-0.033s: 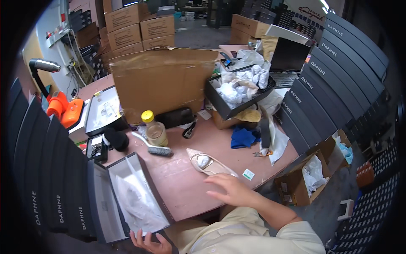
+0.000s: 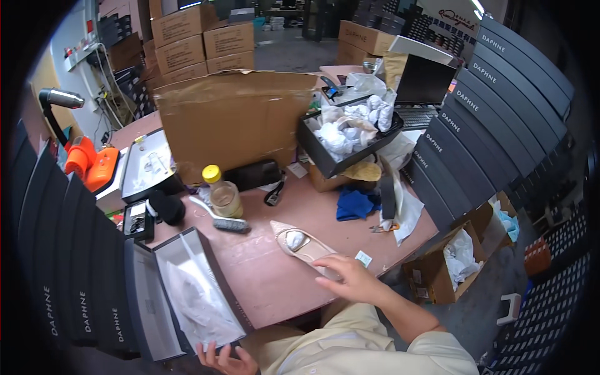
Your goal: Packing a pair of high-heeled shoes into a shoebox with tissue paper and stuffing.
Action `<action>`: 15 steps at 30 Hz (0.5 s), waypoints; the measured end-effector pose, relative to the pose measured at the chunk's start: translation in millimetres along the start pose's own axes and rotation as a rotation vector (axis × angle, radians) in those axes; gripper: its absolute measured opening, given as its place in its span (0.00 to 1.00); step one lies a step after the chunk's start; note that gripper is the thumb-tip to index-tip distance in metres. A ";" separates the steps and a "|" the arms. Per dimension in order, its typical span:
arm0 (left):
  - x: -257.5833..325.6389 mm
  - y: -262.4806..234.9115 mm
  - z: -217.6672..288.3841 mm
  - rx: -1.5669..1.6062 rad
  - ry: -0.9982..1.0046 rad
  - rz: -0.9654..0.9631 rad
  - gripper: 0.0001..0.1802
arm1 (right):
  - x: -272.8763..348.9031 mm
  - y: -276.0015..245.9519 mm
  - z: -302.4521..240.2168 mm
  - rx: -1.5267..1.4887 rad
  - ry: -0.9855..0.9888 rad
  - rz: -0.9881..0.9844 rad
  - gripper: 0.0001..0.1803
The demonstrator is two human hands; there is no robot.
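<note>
A beige pointed flat shoe (image 2: pixel 300 242) with a white paper wad in its toe lies on the pink table. My right hand (image 2: pixel 351 278) is at its heel end, thumb and fingers apart, with the fingertips partly over the heel. Whether they press on it I cannot tell. At the lower left, my left hand (image 2: pixel 226 359) is beside the near end of an open shoe box (image 2: pixel 220 284), its fingers spread and partly against the rim. White tissue paper (image 2: pixel 199 306) lines that box. Just right of the shoe lies a small white and green label (image 2: pixel 363 258).
Dark shoe boxes stand stacked at the left (image 2: pixel 84 250) and right (image 2: pixel 481 134). A brush (image 2: pixel 230 224), a yellow-capped bottle (image 2: pixel 225 197), a blue cloth (image 2: pixel 356 204) and orange-handled pliers (image 2: pixel 382 229) lie about the table. Behind them stand a cardboard sheet (image 2: pixel 231 125) and a paper-filled box (image 2: pixel 334 164).
My right hand has come closer to the shoe, its fingers now over the heel end. The whole view has shifted slightly; my left hand stays by the open box.
</note>
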State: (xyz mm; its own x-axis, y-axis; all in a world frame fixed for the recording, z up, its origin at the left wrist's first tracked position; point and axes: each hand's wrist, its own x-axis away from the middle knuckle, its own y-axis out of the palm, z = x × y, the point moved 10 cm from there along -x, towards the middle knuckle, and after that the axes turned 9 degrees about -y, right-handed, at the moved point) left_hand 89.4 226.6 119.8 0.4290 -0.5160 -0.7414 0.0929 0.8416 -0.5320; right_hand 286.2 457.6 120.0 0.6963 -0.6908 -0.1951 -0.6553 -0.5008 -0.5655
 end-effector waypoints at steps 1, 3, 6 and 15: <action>-0.6 8.4 24.2 0.069 0.119 -0.033 0.11 | 13.2 -25.6 11.3 -0.004 0.002 0.114 0.17; 5.6 36.5 51.1 0.284 0.149 -0.194 0.15 | 40.5 -56.5 31.4 -0.042 0.003 0.344 0.14; 10.8 86.6 92.8 0.432 0.137 -0.368 0.17 | 66.5 -90.8 38.8 -0.104 0.011 0.593 0.13; 31.4 175.2 116.5 0.458 -0.059 -0.651 0.22 | 78.0 -53.1 141.1 0.330 0.293 0.261 0.34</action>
State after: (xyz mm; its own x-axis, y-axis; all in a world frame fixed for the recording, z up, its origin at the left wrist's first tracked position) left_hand 223.8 376.3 51.0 0.2068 -0.9281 -0.3096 0.6954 0.3620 -0.6208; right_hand 416.6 503.9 21.7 0.3791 -0.9118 -0.1578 -0.6364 -0.1331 -0.7598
